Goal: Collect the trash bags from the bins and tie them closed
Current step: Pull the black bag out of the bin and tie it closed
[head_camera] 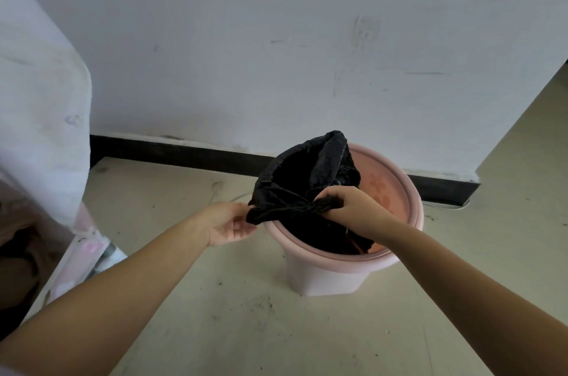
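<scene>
The black trash bag sits in the pink bin by the wall, its top pulled free of the rim and partly gathered. The right hand grips a twisted bunch of plastic; the left hand pinches the bag's near edge. No knot shows yet, so tying and lifting out look undone.

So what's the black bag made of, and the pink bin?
The bag looks like thin plastic film: it crumples, twists into a rope, and shines faintly on its folds. The bin looks like hard molded plastic, smooth and matte, with an even rolled rim. Neither can be known for certain from looks.
</scene>
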### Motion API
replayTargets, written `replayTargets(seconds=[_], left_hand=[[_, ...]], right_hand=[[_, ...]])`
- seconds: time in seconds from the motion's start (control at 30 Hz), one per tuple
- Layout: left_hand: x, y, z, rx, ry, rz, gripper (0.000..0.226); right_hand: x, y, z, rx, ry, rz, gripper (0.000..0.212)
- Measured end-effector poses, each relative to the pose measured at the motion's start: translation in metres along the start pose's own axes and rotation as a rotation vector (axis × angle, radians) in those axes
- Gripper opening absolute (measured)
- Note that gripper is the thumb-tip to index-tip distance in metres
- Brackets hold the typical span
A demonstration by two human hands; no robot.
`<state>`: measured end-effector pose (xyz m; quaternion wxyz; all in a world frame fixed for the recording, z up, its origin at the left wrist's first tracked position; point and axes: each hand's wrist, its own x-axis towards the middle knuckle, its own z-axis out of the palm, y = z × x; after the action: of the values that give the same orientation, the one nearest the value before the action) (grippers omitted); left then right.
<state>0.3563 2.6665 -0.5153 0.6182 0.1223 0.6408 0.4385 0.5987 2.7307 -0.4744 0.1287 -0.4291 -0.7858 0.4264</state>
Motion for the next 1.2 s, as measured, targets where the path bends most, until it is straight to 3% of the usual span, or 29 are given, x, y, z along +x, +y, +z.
replayTargets(seconds=[0.07,0.17,0.23,0.3,0.37,0.43,0.5,0.57,0.63,0.7,0.73,0.77,0.87,0.97,1.1,1.13,1.2], left_hand=[[-0.001,0.016,0.004,0.07,0.202,0.164,0.013],[-0.006,0.038,0.019,0.236,0.382,0.58,0.017],[-0.026,0.038,0.043,0.546,0.395,0.901,0.008],[-0.044,0.022,0.073,0.803,0.238,1.144,0.009],[-0.051,0.001,0.1,0.833,0.042,1.091,0.011],[-0.054,-0.001,0.117,0.596,-0.026,0.775,0.015],[-0.057,0.011,0.122,0.276,-0.159,0.46,0.021],[-0.059,0.027,0.119,0.159,-0.285,0.334,0.023],[-0.051,0.041,0.114,0.368,-0.196,0.487,0.026],[-0.027,0.055,0.109,0.591,0.059,0.712,0.019],[-0.019,0.06,0.108,0.653,0.129,0.725,0.015],[-0.014,0.062,0.111,0.675,0.095,0.686,0.015],[-0.004,0.045,0.13,0.744,-0.213,0.495,0.017],[-0.003,0.024,0.144,0.586,-0.306,0.455,0.01],[0.003,0.024,0.138,0.702,-0.161,0.568,0.035],[0.001,0.024,0.136,0.727,-0.17,0.576,0.034],[-0.009,0.024,0.135,0.717,-0.238,0.583,0.027]], right_hand=[[0.0,0.001,0.0,-0.035,0.012,0.009,0.005],[0.004,0.005,-0.001,-0.024,0.14,0.035,0.004],[0.006,0.007,-0.001,0.121,0.238,0.088,0.009],[0.009,0.005,0.003,0.396,0.289,0.125,0.019],[0.008,-0.002,0.004,0.699,0.212,0.128,0.028],[0.003,-0.004,-0.002,0.877,0.044,0.091,0.037],[-0.004,-0.001,-0.009,0.738,-0.073,0.034,0.049],[-0.007,0.0,-0.014,0.286,-0.068,-0.003,0.068],[-0.004,-0.003,-0.015,-0.068,0.011,-0.081,0.067],[-0.001,-0.005,-0.02,-0.099,0.053,-0.081,0.049],[-0.001,-0.005,-0.022,-0.063,0.031,-0.075,0.041],[-0.002,-0.005,-0.023,-0.028,-0.014,-0.072,0.034],[-0.005,0.001,-0.028,0.007,-0.13,-0.067,0.025],[-0.003,0.014,-0.034,0.08,-0.034,-0.053,0.025],[0.0,0.027,-0.042,-0.027,0.352,0.031,0.059],[0.0,0.028,-0.041,-0.053,0.345,0.033,0.071],[0.001,0.027,-0.036,-0.038,0.163,0.031,0.09]])
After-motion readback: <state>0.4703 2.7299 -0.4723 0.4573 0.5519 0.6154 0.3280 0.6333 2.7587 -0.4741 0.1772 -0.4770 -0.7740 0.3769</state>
